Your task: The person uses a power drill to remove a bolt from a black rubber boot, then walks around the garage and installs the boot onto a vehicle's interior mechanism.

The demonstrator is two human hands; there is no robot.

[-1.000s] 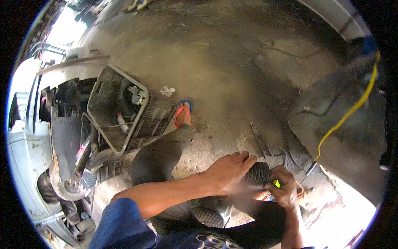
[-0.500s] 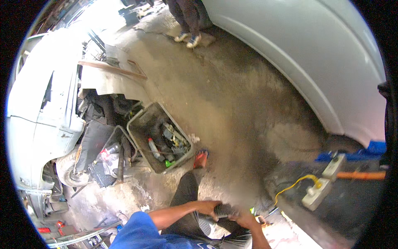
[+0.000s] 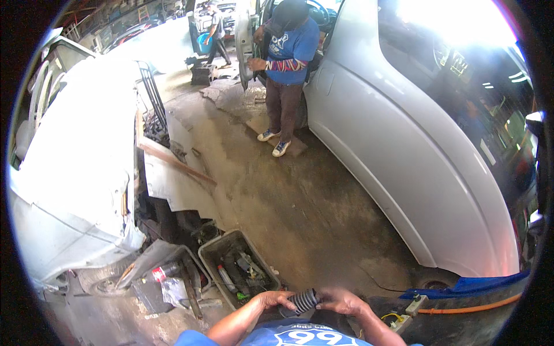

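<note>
Two hands close on one black ribbed rubber boot at six o'clock in the head view. The left hand curls its fingers over the boot's left end, and the right hand wraps the right end, so the boot spans the short gap between them, held level just above the person's lap.

How the far side of the boot looks, and whether anything sits inside it, cannot be told; the fingers cover both ends. The forearms are cut off at the lower rim, and the fisheye bends everything near the edge.

At seven o'clock, just beside the left hand, an open grey plastic crate sits on the concrete floor with tools and bottles jumbled in it. A stripped white car body fills nine o'clock, a wooden plank leaning along it. A silver car curves across three o'clock. At twelve o'clock another person in a blue shirt stands at its open door, well apart. An orange hose and a pale power strip lie at five o'clock.
</note>
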